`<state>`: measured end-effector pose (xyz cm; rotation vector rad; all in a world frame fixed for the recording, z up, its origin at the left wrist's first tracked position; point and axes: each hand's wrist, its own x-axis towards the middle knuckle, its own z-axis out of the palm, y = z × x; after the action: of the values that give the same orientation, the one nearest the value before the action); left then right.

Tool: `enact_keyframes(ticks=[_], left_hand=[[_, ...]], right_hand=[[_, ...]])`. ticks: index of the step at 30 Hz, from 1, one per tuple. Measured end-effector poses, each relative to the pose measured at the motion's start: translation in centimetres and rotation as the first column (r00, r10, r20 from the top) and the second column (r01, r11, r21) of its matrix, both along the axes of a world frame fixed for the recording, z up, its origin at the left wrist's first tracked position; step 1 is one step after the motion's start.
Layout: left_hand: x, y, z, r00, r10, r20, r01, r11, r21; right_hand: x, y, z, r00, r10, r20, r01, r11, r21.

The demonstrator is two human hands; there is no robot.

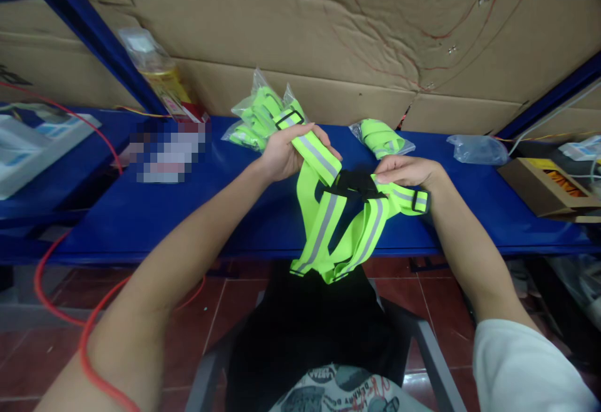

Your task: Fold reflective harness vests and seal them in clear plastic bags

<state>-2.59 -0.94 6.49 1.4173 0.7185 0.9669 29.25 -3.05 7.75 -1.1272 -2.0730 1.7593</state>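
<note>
Reflective harness (322,224) is at center of the head view, hanging over the front edge of the blue table (188,221), lower loops toward 6 o'clock. I see the left hand (287,152) pinching its strap at 11 o'clock, by a black buckle (289,119); the right hand (406,171) pinches the other side at 2 o'clock, near a second buckle (421,201). Black section between them (looks bunched). Further out: bagged green straps (258,118) just beyond the left hand at 11, another bagged bundle (380,138) at 1, clear plastic bag (477,149) at 2, open cardboard box (547,188) at 3. Bottle (162,77) stands at 10, tilted in view. Red hose (84,337) crosses at 8, over the left forearm.
</note>
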Motion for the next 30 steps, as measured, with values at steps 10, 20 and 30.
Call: enact_keyframes(ticks=[10, 20, 30], left_hand=[[-0.6, 3.0, -4.0, 0.962, 0.229, -0.15, -0.208, 0.968, 0.141], [-0.1, 2.1, -2.2, 0.783, 0.555, 0.281, -0.619, 0.648, 0.444], [-2.0, 4.4, -1.6, 0.633, 0.627, 0.455, -0.774, 0.517, 0.365]], right_hand=[[1.6, 2.0, -0.5, 0.985, -0.064, 0.16, 0.04, 0.987, 0.153], [3.3, 2.5, -0.3, 0.97, -0.15, 0.191, 0.112, 0.974, 0.195], [4.0, 2.4, 0.2, 0.936, -0.352, -0.003, 0.348, 0.922, 0.172]])
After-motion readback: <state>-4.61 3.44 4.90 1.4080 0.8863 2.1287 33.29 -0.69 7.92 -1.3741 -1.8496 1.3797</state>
